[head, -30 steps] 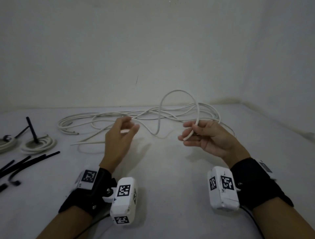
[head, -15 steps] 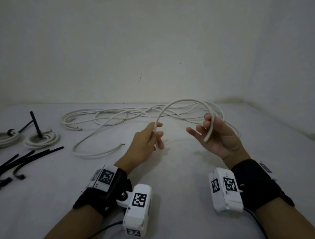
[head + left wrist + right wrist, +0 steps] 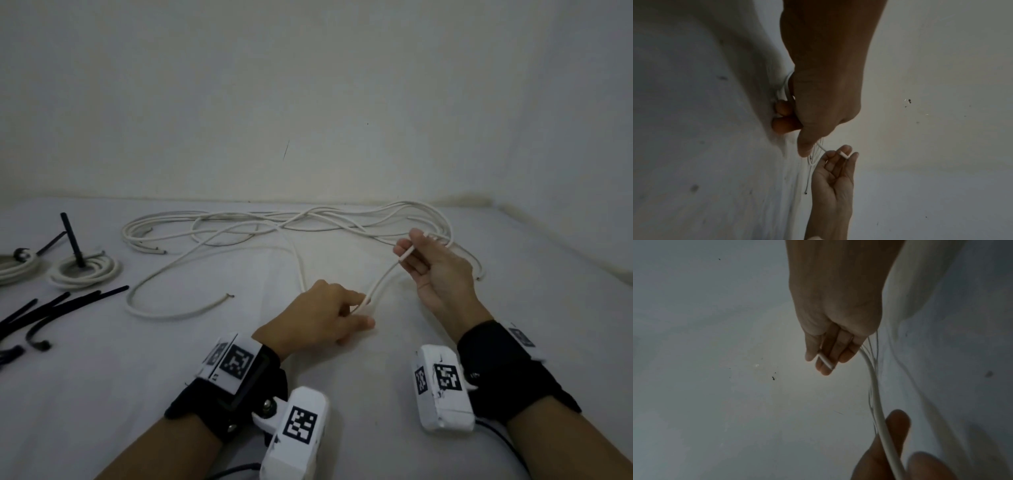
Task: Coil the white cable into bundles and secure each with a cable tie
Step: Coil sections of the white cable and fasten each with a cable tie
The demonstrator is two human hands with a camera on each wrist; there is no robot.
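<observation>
A long white cable [image 3: 239,219] lies in loose loops across the far part of the white surface [image 3: 102,377]. My right hand [image 3: 431,267] is raised, palm toward me, pinching the cable's cut end [image 3: 825,361] between thumb and fingers. From there a short stretch of cable [image 3: 383,281] runs down-left to my left hand [image 3: 325,317], which grips it low near the surface with curled fingers [image 3: 785,125]. In the left wrist view the cable [image 3: 784,86] passes under the palm, and the right hand [image 3: 836,165] shows beyond it.
Two coiled white bundles [image 3: 84,272] with black ties sit at the far left. Several loose black cable ties [image 3: 61,305] lie nearer on the left. A free cable end [image 3: 227,296] rests left of my left hand. Walls bound the surface behind and right.
My left hand has slid right and down along the cable toward the surface. The raised arch of cable between my hands has flattened into a short straight stretch; the right hand kept its hold.
</observation>
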